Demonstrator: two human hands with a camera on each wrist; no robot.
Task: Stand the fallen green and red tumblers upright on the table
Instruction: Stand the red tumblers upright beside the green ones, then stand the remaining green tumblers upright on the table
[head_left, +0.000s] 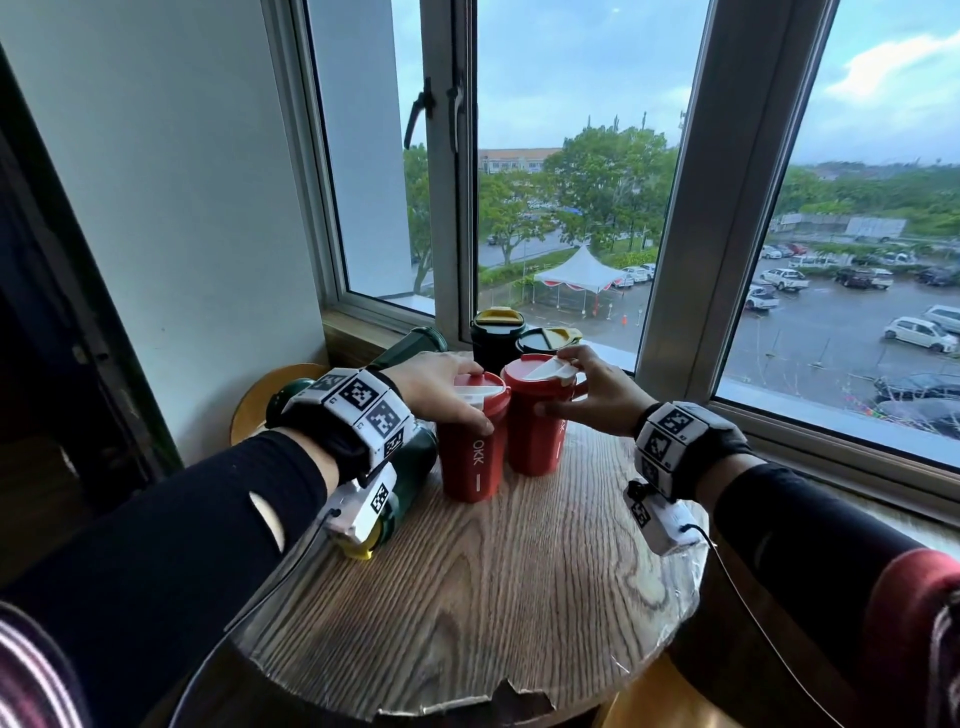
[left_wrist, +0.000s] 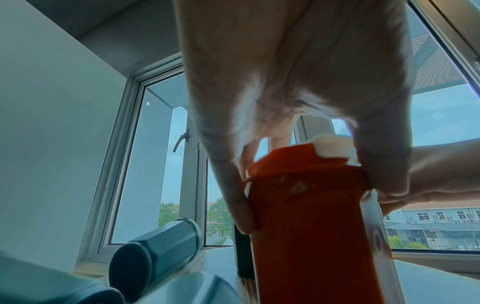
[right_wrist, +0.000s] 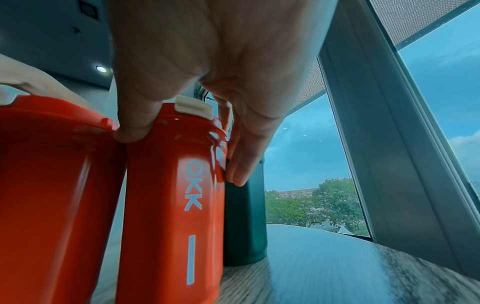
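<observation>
Two red tumblers stand upright side by side near the middle of the round wooden desk (head_left: 519, 597), touching or nearly so: the left red tumbler (head_left: 471, 447) with its white lettering facing the camera, and the right red tumbler (head_left: 535, 415) just beyond it. The left hand (head_left: 441, 384) comes down over the lid of the left one, its fingers (left_wrist: 239, 205) curled round the rim and upper wall, thumb on one side and the others on the far side. The right hand (head_left: 592, 389) grips the right one the same way from the right, its fingers (right_wrist: 241, 160) pressed together against the upper wall and the thumb on the near side of the lid. So the red pair looks to be just set on its bases, with both hands about to let go; that part of the task seems all but done. The green ones are not: one green tumbler (head_left: 410, 467) lies on its side at the left edge of the desk, under the left wrist, its yellow lid end pointing to the near side, and a second green tumbler (head_left: 410, 345) lies on its side farther back by the window sill. Two dark tumblers with yellow lids (head_left: 496, 332) stand upright at the far side, behind the red pair. The next move calls for releasing the red tumblers without nudging them, as they stand so close together, then reaching left for a fallen green one and tipping it onto its base in the free space on the desk.
</observation>
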